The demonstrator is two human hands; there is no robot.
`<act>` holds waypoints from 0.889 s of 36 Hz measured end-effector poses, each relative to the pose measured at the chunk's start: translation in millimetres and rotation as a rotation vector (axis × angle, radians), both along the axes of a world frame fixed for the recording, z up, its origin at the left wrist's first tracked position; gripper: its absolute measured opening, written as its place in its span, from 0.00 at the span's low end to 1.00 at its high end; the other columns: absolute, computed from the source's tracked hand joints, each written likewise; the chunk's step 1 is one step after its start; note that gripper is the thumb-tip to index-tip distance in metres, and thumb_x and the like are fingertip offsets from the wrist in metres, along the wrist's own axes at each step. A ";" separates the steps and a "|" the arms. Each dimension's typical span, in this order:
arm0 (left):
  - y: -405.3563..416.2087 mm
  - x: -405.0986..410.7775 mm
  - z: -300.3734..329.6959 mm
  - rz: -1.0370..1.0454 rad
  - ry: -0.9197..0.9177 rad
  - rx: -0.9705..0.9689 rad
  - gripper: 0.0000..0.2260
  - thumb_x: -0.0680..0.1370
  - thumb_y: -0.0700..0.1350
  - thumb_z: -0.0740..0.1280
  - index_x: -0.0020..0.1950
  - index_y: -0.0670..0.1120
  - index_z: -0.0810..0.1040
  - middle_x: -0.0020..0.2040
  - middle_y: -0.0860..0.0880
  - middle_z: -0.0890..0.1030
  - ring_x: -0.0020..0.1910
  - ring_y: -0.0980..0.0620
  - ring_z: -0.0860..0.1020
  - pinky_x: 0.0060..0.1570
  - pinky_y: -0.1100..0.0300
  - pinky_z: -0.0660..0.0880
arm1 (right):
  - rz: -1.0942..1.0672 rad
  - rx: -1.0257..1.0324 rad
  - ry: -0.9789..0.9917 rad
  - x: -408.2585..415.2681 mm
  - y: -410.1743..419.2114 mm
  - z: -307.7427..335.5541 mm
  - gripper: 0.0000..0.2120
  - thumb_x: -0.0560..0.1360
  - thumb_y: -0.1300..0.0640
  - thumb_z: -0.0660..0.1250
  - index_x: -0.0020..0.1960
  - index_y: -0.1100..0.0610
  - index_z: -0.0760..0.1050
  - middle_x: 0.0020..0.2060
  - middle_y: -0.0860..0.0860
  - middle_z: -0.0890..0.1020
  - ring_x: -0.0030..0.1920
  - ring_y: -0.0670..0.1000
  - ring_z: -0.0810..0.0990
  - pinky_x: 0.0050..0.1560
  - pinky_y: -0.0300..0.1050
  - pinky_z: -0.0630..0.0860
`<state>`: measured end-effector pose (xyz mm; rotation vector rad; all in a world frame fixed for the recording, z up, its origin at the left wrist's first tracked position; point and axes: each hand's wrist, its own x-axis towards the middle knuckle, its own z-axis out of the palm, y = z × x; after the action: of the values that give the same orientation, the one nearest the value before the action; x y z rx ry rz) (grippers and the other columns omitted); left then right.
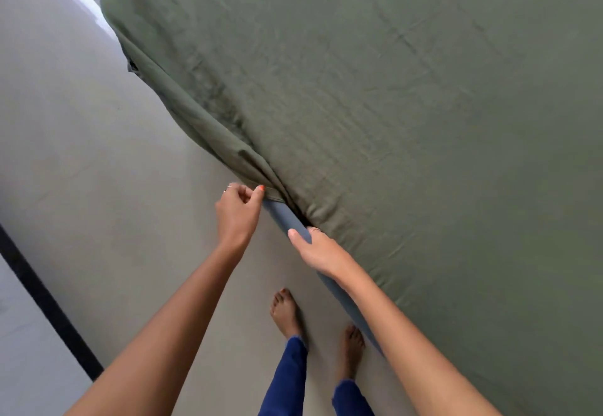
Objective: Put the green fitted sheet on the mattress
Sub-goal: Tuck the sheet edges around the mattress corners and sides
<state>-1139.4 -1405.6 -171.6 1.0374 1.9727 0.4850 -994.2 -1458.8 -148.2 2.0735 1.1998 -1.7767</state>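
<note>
Floor (pixel 98 203): lying pale grey, smooth, matte; dark strip (pixel 45 304) running diagonally at far left.

Left hand (pixel 238 211): pinching the hem of the sheet (pixel 391 105) between thumb and curled fingers, just beside the mattress (pixel 287 216) edge; ring showing on one finger.

Step in hand, judging from the frame: tucking the sheet's side edge down over the mattress flank. Top surface already covered; far-left corner draped and bunching loosely, hanging in folds (whether seated under, not clear).

Mattress: showing only as a narrow blue-grey band, rounded and smooth, lying bare between the two hands and running down toward the feet (pixel 287 313).

Right hand (pixel 318 249): resting on the mattress edge, thumb lying along the blue band, fingers curling over onto the sheet side; whether gripping cloth or only pressing, cannot tell.

Next move, likely: drawing the hem down and under the exposed band, needing a steady pull against the elastic while holding the mattress edge.

Sheet: olive green, woven, soft, matte; creasing in faint grid lines across the top, wrinkling finely near the edge.
</note>
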 end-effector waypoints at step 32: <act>83.9 -2.2 9.3 -0.623 0.761 0.015 0.10 0.76 0.48 0.62 0.52 0.48 0.80 0.60 0.51 0.71 0.62 0.46 0.65 0.60 0.49 0.61 | 0.105 0.343 0.073 -64.5 79.2 -19.1 0.31 0.79 0.52 0.60 0.77 0.59 0.53 0.73 0.57 0.65 0.72 0.55 0.65 0.70 0.46 0.63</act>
<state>-1141.6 -1321.8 -162.2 1.9502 2.0858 -0.2885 -1058.7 -1379.6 -167.4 2.0820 1.7055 -1.7107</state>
